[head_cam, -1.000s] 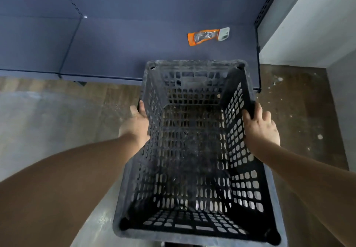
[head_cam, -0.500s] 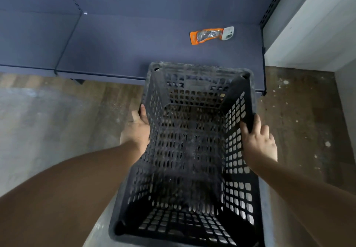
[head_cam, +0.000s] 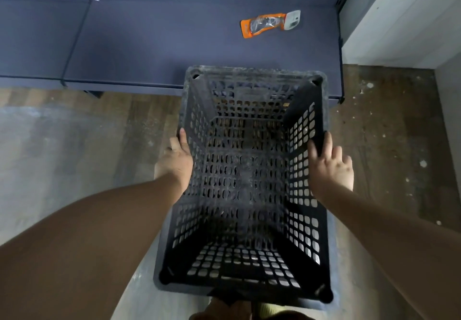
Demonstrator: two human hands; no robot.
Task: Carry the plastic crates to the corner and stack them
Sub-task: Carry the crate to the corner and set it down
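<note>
**Crate held by both side rims, near the shelf**

A black plastic crate (head_cam: 249, 182) with perforated walls and floor fills the centre of the head view, open side up and empty. The left hand (head_cam: 175, 162) is clamped on the crate's left rim, thumb lying along the top edge and the other fingers out of sight on the outer wall. The right hand (head_cam: 330, 167) grips the right rim — thumb inside against the perforated wall, fingers curled over the outside. Both bare forearms reach in from the lower corners.

The crate's far edge overlaps the front lip of a low dark-blue shelf (head_cam: 149, 45); whether it touches that shelf cannot be told. On the shelf, well beyond the crate, lies a small orange packet (head_cam: 264, 24) with a white label at its right end. A worn, speckled wood-look floor (head_cam: 389, 132) shows on either side, and a pale wall (head_cam: 411, 15) rises at the upper right — the shelf's end meets it there.
</note>
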